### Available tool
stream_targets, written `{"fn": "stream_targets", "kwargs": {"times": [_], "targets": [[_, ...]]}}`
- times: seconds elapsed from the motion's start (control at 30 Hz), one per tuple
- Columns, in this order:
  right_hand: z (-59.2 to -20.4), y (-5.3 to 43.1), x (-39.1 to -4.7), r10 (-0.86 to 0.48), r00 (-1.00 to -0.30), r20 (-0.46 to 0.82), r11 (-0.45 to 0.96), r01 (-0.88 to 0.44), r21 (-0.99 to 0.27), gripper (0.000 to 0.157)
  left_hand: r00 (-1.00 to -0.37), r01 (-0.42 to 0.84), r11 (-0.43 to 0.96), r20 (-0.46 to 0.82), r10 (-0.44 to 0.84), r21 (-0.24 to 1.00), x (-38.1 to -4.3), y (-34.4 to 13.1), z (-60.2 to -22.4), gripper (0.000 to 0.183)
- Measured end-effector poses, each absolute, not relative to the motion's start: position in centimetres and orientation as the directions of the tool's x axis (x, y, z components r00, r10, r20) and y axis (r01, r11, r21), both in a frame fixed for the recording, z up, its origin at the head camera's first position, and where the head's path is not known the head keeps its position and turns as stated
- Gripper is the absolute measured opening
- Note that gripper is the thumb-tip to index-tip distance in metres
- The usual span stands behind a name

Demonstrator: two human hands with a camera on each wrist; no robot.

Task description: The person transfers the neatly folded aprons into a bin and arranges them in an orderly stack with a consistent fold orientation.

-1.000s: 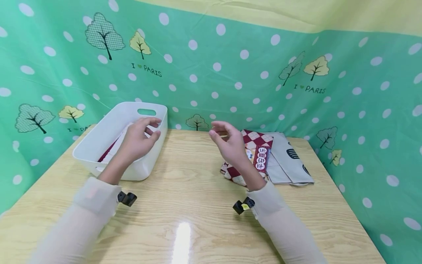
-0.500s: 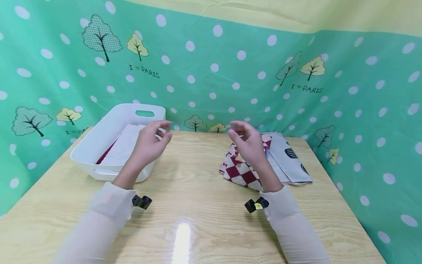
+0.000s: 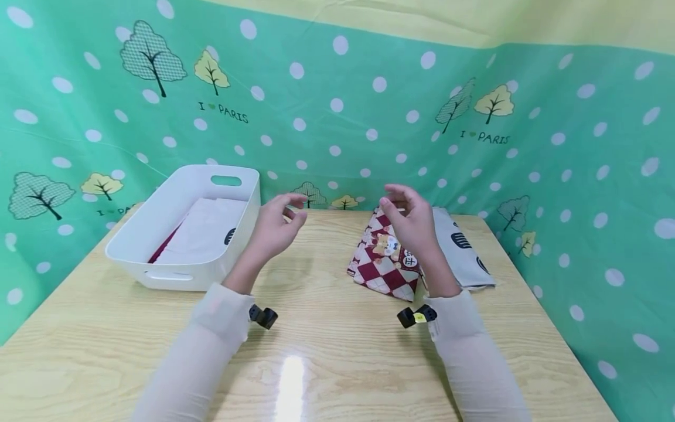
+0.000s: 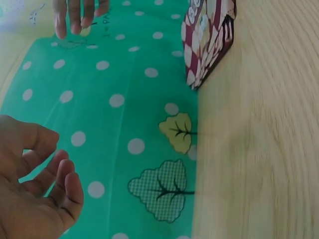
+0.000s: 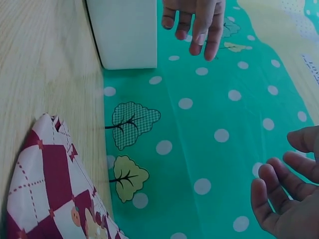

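Note:
My left hand [image 3: 278, 225] hovers above the table just right of the white basket [image 3: 174, 276], its fingers loosely bent around nothing. Over the far edge of the folded red-and-white checked cloth [image 3: 377, 272] hangs my right hand [image 3: 413, 223], also holding nothing, fingers relaxed. That cloth carries a cartoon animal print; in the left wrist view the checked cloth [image 4: 207, 40] shows several folded layers. Partly behind my right hand and forearm lies a folded light grey cloth [image 3: 466, 258] with dark prints. Inside the basket rests a folded whitish cloth [image 3: 203, 231] beside a dark red edge.
A wooden table [image 3: 327, 351] carries everything, with a bright light reflection near its front. A green dotted curtain [image 3: 316, 76] with tree prints hangs behind and along the right side. Small black cameras sit at both wrists.
My left hand has moved right, away from over the basket, uncovering the cloth inside. My right hand has shifted right across the checked cloth. The cloths and basket stay put.

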State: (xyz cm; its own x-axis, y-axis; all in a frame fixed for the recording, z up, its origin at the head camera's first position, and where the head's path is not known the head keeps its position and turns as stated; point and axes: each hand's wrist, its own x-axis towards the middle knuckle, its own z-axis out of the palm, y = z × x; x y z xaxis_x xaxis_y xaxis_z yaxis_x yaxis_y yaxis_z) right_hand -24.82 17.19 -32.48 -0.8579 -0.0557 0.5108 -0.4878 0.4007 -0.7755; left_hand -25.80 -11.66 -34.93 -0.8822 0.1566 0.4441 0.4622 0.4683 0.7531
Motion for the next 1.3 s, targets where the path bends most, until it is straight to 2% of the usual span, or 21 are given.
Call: {"fn": "stream_targets", "kwargs": {"times": [0.2,0.6,1.07,1.3], "targets": [[-32.4,18.3,-25.0,-0.088,-0.875,0.475,0.437,-0.463,-0.771,0.038,-0.892,0.451,0.428,0.409,0.192,0.783,-26.4,-9.3,-35.3,0.033],[-32.1,20.4,-25.6,-0.063,-0.895,0.441,0.522,-0.406,-0.75,0.042,-0.905,0.421,0.391,0.347,0.247,0.818,-27.3,-5.2,-36.2,0.031],[-33.1,23.2,-26.7,0.025,-0.93,0.367,0.561,-0.291,-0.775,0.047,-0.944,0.286,0.386,0.189,0.271,0.877,-28.1,-1.9,-38.0,0.037],[-33.9,25.0,-27.2,0.04,-0.948,0.316,0.601,-0.23,-0.766,0.05,-0.963,0.206,0.448,0.099,0.252,0.87,-28.0,-1.2,-38.8,0.041]]}}
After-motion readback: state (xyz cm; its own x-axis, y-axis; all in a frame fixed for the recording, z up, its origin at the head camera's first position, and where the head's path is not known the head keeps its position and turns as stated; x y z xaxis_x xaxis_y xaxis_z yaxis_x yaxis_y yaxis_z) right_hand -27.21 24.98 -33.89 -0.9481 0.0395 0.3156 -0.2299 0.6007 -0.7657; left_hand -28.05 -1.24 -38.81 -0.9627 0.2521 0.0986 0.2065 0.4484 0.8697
